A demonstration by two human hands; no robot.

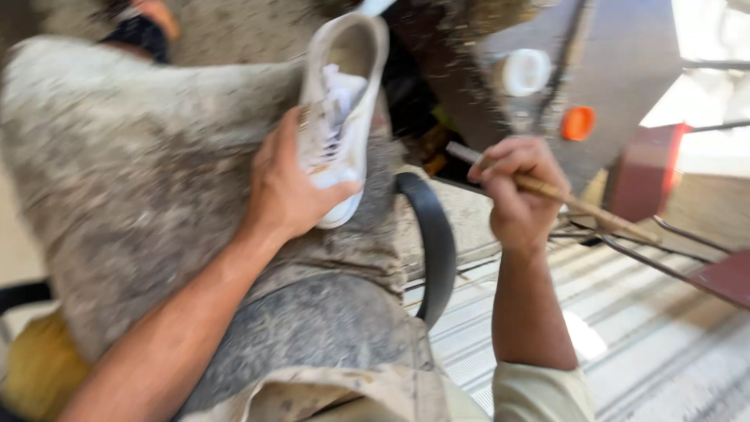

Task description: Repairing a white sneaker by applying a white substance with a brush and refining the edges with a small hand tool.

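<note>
My left hand (pixel 287 186) grips a white sneaker (pixel 340 101) around its toe end and holds it against a stained grey cloth (pixel 141 172) that covers my lap. The shoe's opening points away from me and its laces show. My right hand (pixel 518 190) is closed around a thin wooden-handled brush (pixel 582 205), held like a pen to the right of the shoe and apart from it. The brush's pale tip pokes out toward the shoe; its handle runs off to the right.
A black curved band (pixel 437 246) lies beside my knee. A white round lid (pixel 523 72) and an orange cap (pixel 578 123) sit on a dark surface at the back right. Metal rods (pixel 664 262) and a ribbed metal floor (pixel 648 344) lie to the right.
</note>
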